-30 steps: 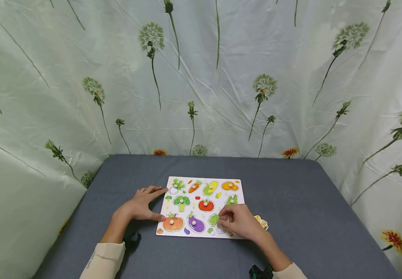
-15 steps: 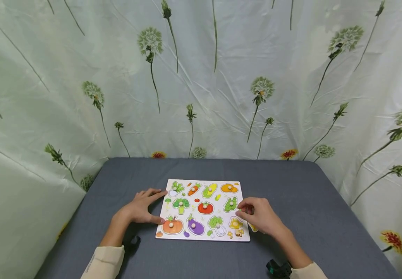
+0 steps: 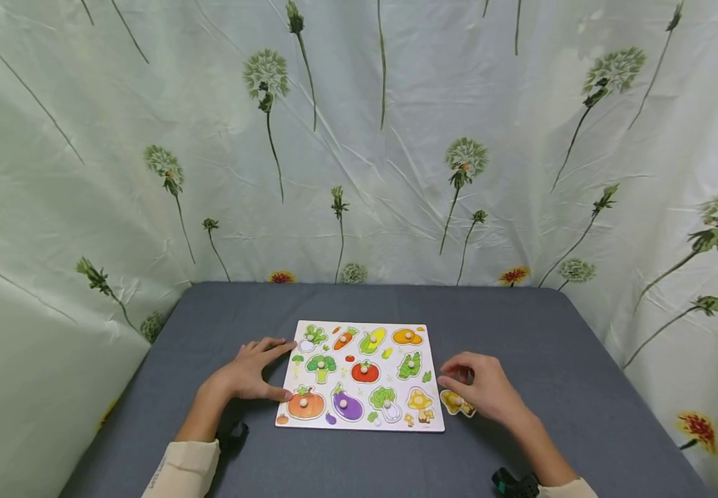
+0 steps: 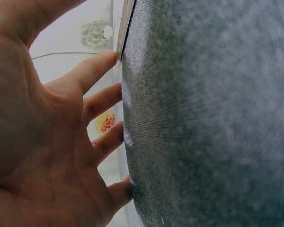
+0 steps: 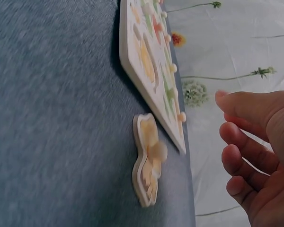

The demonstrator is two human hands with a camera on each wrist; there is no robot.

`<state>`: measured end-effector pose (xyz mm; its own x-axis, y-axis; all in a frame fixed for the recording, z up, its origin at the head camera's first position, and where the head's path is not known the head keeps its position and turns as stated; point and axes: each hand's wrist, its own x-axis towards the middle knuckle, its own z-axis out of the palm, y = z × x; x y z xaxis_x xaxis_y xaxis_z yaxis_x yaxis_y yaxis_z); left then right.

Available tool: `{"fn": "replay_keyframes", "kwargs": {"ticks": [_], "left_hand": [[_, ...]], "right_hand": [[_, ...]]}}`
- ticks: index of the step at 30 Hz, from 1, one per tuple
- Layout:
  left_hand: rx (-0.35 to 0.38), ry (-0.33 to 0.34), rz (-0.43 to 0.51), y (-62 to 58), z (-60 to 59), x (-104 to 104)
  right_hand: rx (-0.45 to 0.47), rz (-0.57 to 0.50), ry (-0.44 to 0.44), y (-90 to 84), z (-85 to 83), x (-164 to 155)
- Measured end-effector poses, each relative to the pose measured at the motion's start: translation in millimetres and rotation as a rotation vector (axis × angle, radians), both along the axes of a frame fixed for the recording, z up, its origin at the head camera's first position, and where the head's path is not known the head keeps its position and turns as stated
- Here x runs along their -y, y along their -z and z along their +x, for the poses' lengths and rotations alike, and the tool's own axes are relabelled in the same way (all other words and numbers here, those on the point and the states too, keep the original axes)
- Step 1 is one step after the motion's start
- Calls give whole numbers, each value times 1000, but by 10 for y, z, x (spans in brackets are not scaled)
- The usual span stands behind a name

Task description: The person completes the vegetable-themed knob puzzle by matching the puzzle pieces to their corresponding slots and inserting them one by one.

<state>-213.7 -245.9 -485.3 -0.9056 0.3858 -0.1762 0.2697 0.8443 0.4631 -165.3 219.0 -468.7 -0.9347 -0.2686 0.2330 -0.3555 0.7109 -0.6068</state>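
A white wooden puzzle board (image 3: 390, 426) with knobbed vegetable pieces lies flat on the grey table (image 3: 521, 325). My left hand (image 3: 253, 370) rests flat on the table, fingers spread, with the thumb and forefinger touching the board's left edge (image 4: 123, 28). A loose yellow mushroom piece (image 3: 456, 402) lies on the table just right of the board's near corner. My right hand (image 3: 474, 384) hovers over it with loosely curled fingers. In the right wrist view the fingers (image 5: 248, 142) stand apart from the piece (image 5: 149, 163) and hold nothing.
A pale curtain printed with dandelions (image 3: 359, 138) closes in the table at the back and both sides. Black wrist straps (image 3: 234, 436) show at both sleeves. Bare grey tabletop lies behind and to the right of the board.
My right hand left the board's lower right area and moved right, now over the loose yellow piece beside the board. The left hand has stayed in place.
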Motion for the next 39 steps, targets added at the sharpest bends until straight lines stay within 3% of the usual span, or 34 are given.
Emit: {"fn": "replay_keyframes", "kwargs": {"ticks": [10,24,39], "left_hand": [[1,1,-9,-17,10,-1],[-3,-5,-19,5,1,-4],[5,-9,-19,17,-2,-6]], "right_hand": [[-27,-4,22,88,58,-184],[97,17,48,246,106,-408],[43,-46,-87,384,154,-495]]}}
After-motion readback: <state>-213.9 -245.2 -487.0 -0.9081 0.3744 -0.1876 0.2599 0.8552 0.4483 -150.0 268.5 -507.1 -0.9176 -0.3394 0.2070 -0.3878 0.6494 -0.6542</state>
